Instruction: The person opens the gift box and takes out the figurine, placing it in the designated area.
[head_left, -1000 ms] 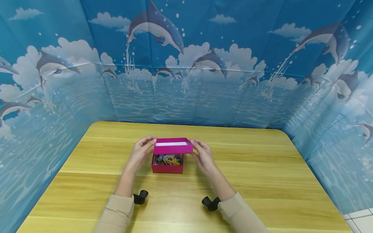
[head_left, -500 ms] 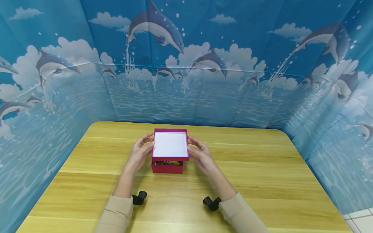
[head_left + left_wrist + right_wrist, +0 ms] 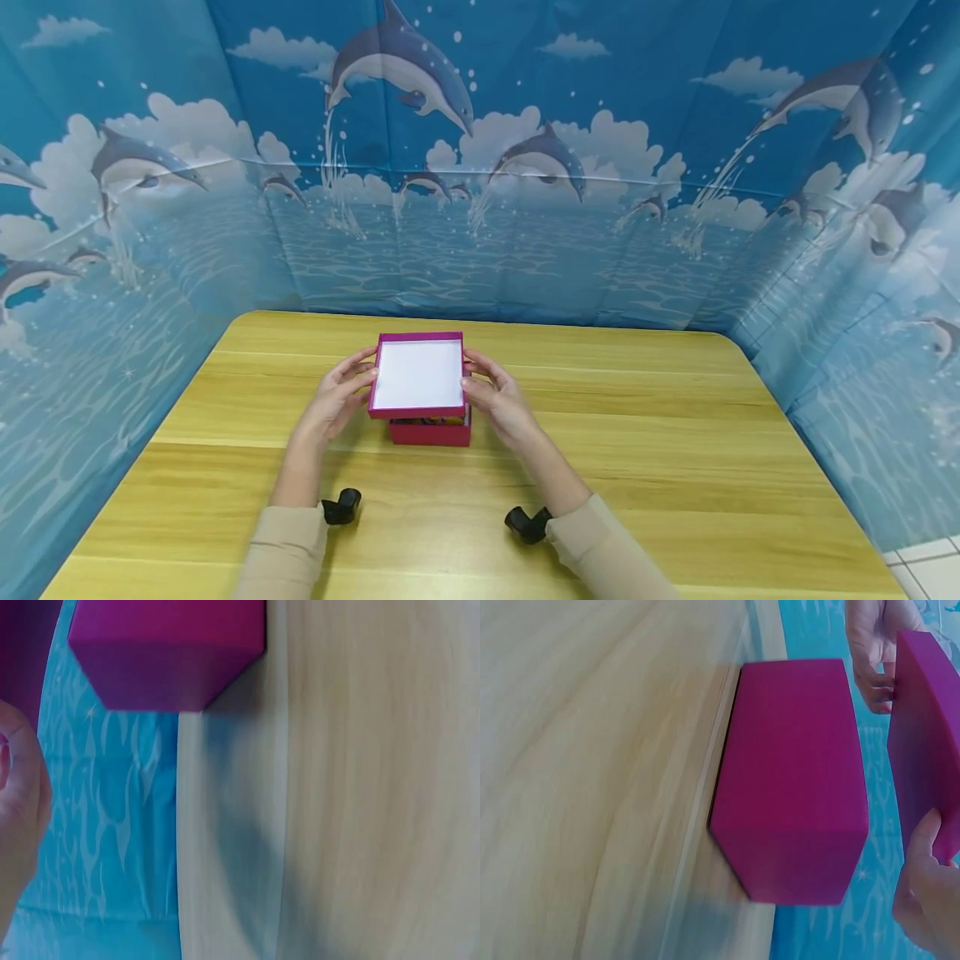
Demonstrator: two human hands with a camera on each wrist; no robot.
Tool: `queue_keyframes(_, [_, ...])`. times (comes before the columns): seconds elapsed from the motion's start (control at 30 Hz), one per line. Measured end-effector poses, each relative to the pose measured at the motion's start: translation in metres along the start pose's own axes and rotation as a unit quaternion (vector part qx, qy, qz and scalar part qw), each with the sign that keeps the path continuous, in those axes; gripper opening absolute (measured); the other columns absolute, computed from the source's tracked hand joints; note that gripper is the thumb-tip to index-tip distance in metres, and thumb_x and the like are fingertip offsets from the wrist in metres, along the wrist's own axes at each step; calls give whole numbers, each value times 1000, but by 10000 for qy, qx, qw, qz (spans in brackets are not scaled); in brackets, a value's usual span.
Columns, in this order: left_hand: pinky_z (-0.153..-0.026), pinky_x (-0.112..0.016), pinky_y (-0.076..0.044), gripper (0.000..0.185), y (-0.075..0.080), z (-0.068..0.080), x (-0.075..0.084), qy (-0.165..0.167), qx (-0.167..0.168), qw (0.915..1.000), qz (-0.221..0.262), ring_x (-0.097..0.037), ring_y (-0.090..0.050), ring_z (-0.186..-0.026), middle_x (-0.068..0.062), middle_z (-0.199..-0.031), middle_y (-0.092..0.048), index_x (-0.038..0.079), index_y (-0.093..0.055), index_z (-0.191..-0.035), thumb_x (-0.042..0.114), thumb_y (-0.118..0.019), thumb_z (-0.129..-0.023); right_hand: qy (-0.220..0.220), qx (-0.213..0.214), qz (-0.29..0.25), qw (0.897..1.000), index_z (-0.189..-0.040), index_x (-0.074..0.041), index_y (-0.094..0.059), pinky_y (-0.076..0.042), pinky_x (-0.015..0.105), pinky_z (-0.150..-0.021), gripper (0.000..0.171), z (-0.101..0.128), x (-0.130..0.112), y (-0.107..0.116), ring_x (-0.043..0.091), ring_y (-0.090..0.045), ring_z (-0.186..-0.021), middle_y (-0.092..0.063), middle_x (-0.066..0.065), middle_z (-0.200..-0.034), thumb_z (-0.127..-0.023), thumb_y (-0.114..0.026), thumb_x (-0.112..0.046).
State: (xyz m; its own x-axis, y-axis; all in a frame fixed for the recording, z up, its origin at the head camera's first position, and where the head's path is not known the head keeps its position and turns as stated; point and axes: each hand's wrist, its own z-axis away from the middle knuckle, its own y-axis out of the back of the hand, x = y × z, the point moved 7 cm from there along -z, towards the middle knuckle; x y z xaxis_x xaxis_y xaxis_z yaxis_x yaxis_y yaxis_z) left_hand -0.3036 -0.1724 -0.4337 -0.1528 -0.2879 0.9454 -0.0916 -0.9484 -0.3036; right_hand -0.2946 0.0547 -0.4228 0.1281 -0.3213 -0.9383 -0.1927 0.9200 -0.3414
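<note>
Lid (image 3: 417, 375) of the magenta gift box is held up in the head view with its white inside facing the camera, tilted and shifted a little left of the box base (image 3: 430, 432), which sits on the wooden bench (image 3: 675, 467) near its middle. The left hand (image 3: 330, 404) pinches the lid's left edge and the right hand (image 3: 497, 402) pinches its right edge, fingers curled round the thin rim. Small colourful items show in the base just under the lid's near edge; they are too hidden to name. The lid looks like light, stiff cardboard with shallow walls, so a grip on two opposite sides should carry it easily, though hard squeezing could bow the walls.

From the left wrist view, the box base (image 3: 169, 652) shows as a plain magenta block on the bench (image 3: 360, 795), with part of the left hand (image 3: 19, 795) at the frame's edge; the grip itself is out of sight here.

In the right wrist view the box base (image 3: 791, 780) stands on the bench (image 3: 592, 772), and the lid (image 3: 922, 735) hangs just beside it, not touching. Fingers of the right hand (image 3: 926, 892) press its near rim, and the left hand (image 3: 874, 645) holds the far rim. The matte paper surface should give fair friction.
</note>
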Motion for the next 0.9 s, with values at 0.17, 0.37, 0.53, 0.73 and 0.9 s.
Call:
queue_keyframes(0.17, [-82, -24, -49, 47, 13, 3, 5, -32, -79, 9999, -143, -10, -54, -93, 1, -107, -51, 8, -40, -134, 8, -56, -90, 13, -25, 39, 10000, -134, -4, -44, -51, 20, -76, 49, -1, 4, -14, 13, -52, -96, -45, 8, -114, -87, -58, 2])
queue_keyframes(0.37, [-81, -23, -51, 48, 31, 10, 11, -86, -133, 9996, -243, -9, -55, -93, 2, -107, -53, 7, -37, -136, 9, -55, -91, -54, -110, 11, 9999, -134, -5, -43, -52, 21, -78, 50, -2, 9, -33, 16, -50, -101, -44, 11, -118, -87, -58, 0])
queue_keyframes(0.53, [-81, -23, -51, 48, 44, 17, 16, -132, -155, 9993, -326, -8, -56, -94, 4, -107, -54, 8, -36, -137, 11, -54, -92, -82, -61, 39, 9999, -133, -6, -45, -52, 22, -80, 49, -4, 14, -48, 18, -51, -102, -45, 13, -120, -86, -59, 0])
queue_keyframes(0.73, [-80, -23, -52, 34, 61, 25, 19, -145, -272, 9992, -249, -8, -59, -92, 5, -106, -57, 18, -45, -126, 10, -51, -93, -128, 31, 104, 9999, -131, -8, -49, -51, 21, -79, 48, -6, 24, -63, 15, -52, -96, -47, 11, -119, -85, -61, 0])
queue_keyframes(0.9, [-77, -25, -53, 31, 76, 32, 21, -116, -366, 9991, -191, -10, -60, -91, 5, -106, -58, 23, -49, -122, 10, -49, -94, -132, 85, 117, 9998, -129, -10, -52, -52, 22, -79, 47, -9, 34, -77, 14, -53, -91, -48, 11, -116, -84, -62, 0])
